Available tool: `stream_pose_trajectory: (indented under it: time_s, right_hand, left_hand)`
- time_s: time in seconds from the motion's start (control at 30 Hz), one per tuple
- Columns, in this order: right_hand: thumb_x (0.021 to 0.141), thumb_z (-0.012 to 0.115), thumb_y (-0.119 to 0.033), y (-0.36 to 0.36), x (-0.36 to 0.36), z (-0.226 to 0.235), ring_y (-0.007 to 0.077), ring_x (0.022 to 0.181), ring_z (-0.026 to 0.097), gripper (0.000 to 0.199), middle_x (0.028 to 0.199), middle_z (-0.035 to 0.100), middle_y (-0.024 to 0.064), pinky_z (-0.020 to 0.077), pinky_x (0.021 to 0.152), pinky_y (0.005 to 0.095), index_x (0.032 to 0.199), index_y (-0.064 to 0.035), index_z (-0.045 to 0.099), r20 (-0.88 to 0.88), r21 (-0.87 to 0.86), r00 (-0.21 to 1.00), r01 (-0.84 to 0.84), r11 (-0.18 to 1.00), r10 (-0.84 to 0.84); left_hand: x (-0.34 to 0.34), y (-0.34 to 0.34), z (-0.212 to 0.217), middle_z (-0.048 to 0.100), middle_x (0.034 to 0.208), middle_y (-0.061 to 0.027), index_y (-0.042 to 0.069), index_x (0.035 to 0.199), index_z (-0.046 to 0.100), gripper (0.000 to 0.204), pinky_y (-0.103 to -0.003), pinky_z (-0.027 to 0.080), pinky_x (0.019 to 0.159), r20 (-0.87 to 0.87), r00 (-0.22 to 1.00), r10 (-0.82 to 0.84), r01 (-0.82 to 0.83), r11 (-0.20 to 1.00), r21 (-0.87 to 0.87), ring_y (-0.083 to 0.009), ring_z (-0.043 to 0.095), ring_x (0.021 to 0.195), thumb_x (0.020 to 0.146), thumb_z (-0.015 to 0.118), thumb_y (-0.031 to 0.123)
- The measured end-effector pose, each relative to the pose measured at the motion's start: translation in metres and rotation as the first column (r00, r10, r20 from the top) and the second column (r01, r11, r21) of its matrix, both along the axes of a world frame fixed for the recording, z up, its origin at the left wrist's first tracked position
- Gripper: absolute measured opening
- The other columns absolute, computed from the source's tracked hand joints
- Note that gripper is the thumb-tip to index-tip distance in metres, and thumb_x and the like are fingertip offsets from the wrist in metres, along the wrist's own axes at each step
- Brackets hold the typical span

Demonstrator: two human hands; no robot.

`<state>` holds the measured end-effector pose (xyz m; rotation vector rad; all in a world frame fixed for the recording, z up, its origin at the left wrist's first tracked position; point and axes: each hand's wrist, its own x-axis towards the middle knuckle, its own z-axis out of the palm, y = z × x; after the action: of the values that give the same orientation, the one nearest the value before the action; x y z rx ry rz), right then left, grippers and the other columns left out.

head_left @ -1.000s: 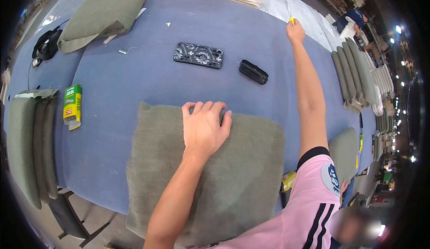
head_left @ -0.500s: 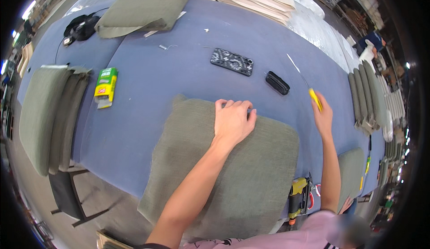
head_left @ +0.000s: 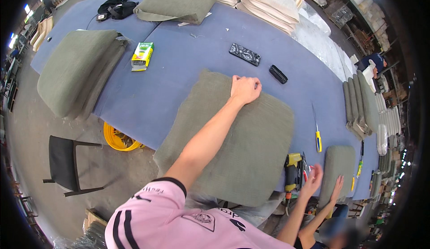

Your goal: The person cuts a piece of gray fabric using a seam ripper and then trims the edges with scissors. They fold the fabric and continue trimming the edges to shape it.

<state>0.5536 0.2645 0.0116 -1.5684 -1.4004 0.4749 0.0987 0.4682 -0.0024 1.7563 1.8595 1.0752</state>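
Note:
A grey-green fabric-covered cushion lies before me on the blue tabletop. My left hand presses at its far edge, fingers curled over the fabric there. To the right, my right hand is raised with empty, loosely bent fingers. It is beside a yellow-and-black staple gun and scissors with red handles, mostly hidden. A screwdriver with a yellow handle and long thin shaft rests on the table farther up. Another person's hand lies on a smaller green cushion at the right.
Green cushions are stacked at the left edge, another cushion lies far left. A small box, a patterned phone and a black case lie on the table. A chair and yellow bucket stand below.
My right hand has let go of the screwdriver, now lying on the table, and moved down beside the staple gun. My left hand stays on the cushion's far edge. The view has shifted.

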Motion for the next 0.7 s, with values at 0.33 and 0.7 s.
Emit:
stream_pose_trajectory:
  time_s: [0.33, 0.7]
  right_hand:
    - [0.110, 0.063, -0.017, -0.202, -0.085, -0.045, 0.0177, 0.114, 0.067, 0.035, 0.134, 0.065, 0.0074, 0.0524, 0.096, 0.0319, 0.142, -0.0029, 0.064, -0.124, -0.303, 0.986, -0.146, 0.942, 0.112]
    - [0.114, 0.056, -0.030, -0.197, -0.078, -0.066, 0.0169, 0.089, 0.072, 0.036, 0.100, 0.078, 0.0111, 0.0555, 0.081, 0.0339, 0.110, 0.0028, 0.068, -0.453, -0.326, 0.837, -0.476, 0.817, 0.307]
  left_hand:
    - [-0.041, -0.195, 0.025, 0.070, 0.134, -0.0179, 0.012, 0.122, 0.076, 0.028, -0.053, 0.048, 0.109, -0.246, 0.966, 0.077, 0.016, 0.934, 0.357, -0.0419, 0.062, 0.128, 0.097, 0.074, 0.025]
    - [-0.071, -0.438, -0.002, 0.067, 0.145, -0.0246, -0.005, 0.152, 0.054, 0.060, -0.041, 0.047, 0.112, 0.320, 0.886, 0.337, -0.247, 0.925, -0.290, -0.0317, 0.065, 0.134, 0.109, 0.066, 0.034]
